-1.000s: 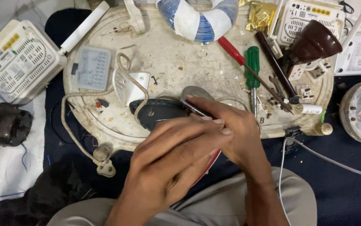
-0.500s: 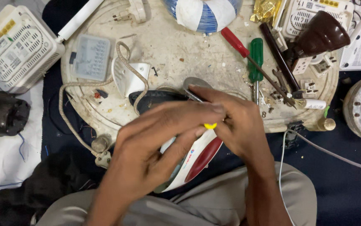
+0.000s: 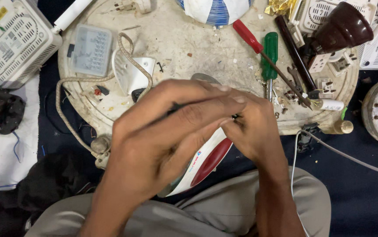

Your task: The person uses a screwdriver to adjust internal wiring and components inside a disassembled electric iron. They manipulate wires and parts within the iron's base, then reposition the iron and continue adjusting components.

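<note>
- I see a round, stained white board (image 3: 184, 39) carrying the work.
- On it: red screwdriver (image 3: 249, 37), green screwdriver (image 3: 269, 55), clear plastic box (image 3: 91, 49), braided cord (image 3: 129, 52).

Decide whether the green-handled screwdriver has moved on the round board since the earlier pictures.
No. The green-handled screwdriver lies just right of the red-handled screwdriver on the round board, as before; only the view shifted.

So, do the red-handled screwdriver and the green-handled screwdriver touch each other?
Touching. The head view shows the red-handled screwdriver with its metal shaft lying across the green-handled screwdriver, with no gap visible.
</note>
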